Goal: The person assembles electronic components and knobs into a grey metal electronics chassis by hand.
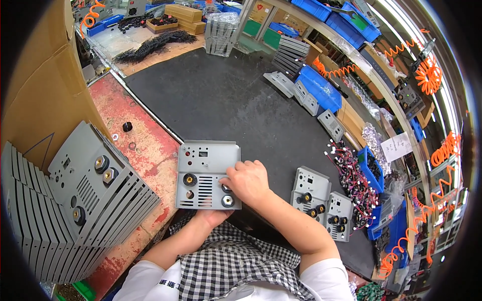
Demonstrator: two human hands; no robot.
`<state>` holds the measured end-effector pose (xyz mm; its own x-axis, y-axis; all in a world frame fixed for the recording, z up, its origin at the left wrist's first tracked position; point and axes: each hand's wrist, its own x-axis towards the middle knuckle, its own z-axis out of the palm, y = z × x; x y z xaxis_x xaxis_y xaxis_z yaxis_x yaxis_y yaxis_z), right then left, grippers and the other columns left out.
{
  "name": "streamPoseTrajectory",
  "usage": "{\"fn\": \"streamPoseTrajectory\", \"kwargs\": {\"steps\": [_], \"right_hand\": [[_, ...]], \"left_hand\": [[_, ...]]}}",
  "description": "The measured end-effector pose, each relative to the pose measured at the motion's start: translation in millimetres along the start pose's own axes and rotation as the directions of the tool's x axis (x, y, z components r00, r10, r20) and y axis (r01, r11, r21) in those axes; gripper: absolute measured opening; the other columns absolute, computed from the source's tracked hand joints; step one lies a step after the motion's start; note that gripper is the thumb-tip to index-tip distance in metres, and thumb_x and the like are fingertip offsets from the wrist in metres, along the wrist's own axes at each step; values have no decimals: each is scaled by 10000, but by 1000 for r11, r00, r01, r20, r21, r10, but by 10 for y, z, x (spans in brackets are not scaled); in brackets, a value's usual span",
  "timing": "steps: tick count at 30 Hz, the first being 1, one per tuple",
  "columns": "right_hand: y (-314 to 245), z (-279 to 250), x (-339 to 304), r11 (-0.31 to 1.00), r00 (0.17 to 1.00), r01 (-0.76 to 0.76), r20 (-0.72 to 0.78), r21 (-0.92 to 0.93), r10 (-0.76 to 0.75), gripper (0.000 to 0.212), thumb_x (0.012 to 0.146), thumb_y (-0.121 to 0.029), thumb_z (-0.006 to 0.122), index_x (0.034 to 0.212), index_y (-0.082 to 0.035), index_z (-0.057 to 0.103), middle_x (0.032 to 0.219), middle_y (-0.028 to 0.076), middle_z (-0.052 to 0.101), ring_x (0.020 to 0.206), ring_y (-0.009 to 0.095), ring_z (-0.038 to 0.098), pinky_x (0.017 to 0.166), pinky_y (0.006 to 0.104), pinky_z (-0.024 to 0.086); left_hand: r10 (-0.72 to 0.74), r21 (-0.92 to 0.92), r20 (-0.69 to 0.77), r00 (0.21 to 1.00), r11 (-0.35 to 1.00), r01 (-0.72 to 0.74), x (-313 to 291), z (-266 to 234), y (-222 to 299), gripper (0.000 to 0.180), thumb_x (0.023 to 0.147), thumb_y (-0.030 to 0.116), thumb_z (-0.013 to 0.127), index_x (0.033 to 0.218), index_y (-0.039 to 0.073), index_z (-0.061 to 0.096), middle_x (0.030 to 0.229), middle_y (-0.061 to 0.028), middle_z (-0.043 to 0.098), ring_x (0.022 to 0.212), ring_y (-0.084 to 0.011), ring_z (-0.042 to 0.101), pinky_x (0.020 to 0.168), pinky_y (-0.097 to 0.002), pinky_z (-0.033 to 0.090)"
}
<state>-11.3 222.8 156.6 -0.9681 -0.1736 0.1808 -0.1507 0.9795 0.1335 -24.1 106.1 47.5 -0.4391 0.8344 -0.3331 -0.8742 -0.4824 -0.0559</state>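
A grey metal front panel (203, 165) with round brass-ringed sockets lies tilted at the near edge of the black mat (221, 100). My left hand (213, 216) holds it from underneath at its lower edge, mostly hidden by the panel. My right hand (247, 181) rests on the panel's right side, fingers curled over a socket there; whether it pinches a small part I cannot tell.
A leaning row of several like panels (75, 200) stands at my left beside a cardboard box (40, 85). Two finished panels (321, 200) lie at right, next to bundled wires (351, 175) and blue bins (371, 170). A small black knob (127, 126) sits on the red board.
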Motion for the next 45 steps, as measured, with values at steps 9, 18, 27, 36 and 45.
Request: {"fn": "streamPoseTrajectory", "kwargs": {"steps": [9,18,27,36,45], "right_hand": [[-44,-529,-85,925,917,-314,321,215,237,215,903,-300,504,964,-129,619,775,131,656,692,327,636,595,440,496],[-119,-390,-101,903,958,-257,216,345,190,195,840,-280,590,962,-132,623,711,73,656,659,291,645,594,410,507],[-614,130,341,922,996,-27,91,386,-9,472,700,-236,715,1126,-119,548,1089,101,539,982,288,572,777,379,502],[-405,-47,-100,632,999,43,-41,774,-18,432,690,-57,665,1095,-104,523,967,149,594,909,353,592,766,416,491],[-427,-367,-474,493,947,12,-169,870,275,434,772,-62,682,1177,-53,527,1000,124,573,796,212,632,707,327,527]], "left_hand": [[22,66,-63,998,998,-18,-59,109,18,291,927,414,414,1059,198,559,1007,19,605,924,-154,598,773,-366,529],[20,37,43,999,999,-22,-78,88,49,302,939,387,408,1090,164,546,1053,-17,598,939,-180,600,804,-364,531],[-95,85,194,976,993,80,-18,-281,95,447,939,453,358,1261,154,442,1268,-63,484,1170,-207,455,1007,-419,349],[318,875,467,825,-30,-484,-1092,123,202,190,731,10,711,895,2,613,872,-56,593,732,-113,588,603,-231,489],[565,663,487,665,256,-703,-748,462,151,99,789,-93,584,866,-30,587,1013,-110,608,910,-162,593,862,-320,478]]}}
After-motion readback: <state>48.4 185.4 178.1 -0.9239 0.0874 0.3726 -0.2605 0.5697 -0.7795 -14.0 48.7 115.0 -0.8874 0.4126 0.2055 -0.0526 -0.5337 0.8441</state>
